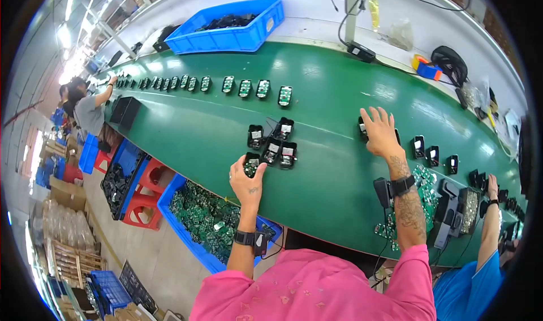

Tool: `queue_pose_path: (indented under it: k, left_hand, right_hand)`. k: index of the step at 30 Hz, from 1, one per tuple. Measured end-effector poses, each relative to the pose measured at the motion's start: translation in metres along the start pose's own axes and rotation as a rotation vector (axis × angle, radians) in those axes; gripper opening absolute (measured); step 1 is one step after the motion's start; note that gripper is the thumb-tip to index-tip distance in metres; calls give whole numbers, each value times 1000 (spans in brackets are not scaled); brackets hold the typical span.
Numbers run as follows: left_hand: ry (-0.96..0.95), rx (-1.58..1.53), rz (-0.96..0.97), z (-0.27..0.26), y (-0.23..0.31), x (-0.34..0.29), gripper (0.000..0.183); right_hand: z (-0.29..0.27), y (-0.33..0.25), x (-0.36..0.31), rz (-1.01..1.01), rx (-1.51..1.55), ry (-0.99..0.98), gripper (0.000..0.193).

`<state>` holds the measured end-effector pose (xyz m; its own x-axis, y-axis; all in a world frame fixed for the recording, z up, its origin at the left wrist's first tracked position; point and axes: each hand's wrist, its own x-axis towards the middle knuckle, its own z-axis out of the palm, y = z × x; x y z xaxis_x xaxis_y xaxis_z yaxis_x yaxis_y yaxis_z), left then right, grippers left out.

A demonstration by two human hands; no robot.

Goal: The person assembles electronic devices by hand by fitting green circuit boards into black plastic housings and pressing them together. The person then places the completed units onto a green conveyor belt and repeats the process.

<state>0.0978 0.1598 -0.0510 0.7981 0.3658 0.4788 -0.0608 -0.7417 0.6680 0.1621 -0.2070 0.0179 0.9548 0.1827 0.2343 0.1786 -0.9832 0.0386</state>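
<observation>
My left hand [246, 188] grips a small black case [251, 165] with a green circuit board in it, its thumb and fingers on opposite sides. Just beyond lies a cluster of several open black cases [272, 150] with pale parts inside. My right hand [381, 137] reaches over the green table [328, 191] with its fingers spread. Beneath and beside it, another black case [362, 129] is partly covered; whether the fingers touch it I cannot tell. A strap with a black device sits on each of my wrists.
Filled cases [245, 88] form a row at the far left. Loose circuit boards [425, 193] lie by my right forearm, near a grey device [448, 213]. Blue bins stand at the back [226, 35] and below the near edge [195, 250]. A co-worker's hand [492, 188] is at right.
</observation>
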Motion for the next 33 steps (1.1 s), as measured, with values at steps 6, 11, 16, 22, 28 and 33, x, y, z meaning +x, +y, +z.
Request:
queue_pose_path:
  k: [6,11,16,22,28,33]
  left_hand:
    - [-9,30,-9,3,4,12,51]
    - [-37,24,62,2,0,9,55]
    - [-87,-20,60,-10,-17,3,48]
    - [-155,114,123,-13,-18,-11,71]
    - [26,124,286,-30,51,-38,81]
    - [-614,-263,420,65,177,-59,84]
  right_hand:
    - [20,17,-5,-7,200,33,68]
    - [16,-15,-5,23,396,77,58]
    - [21,-96,9,-53,544,34,59]
    - [30,-156,13,-61,534,127,47]
    - [-21,-75,-64,131,517,103,51]
    - [-48,9,-188,613,398,145,38]
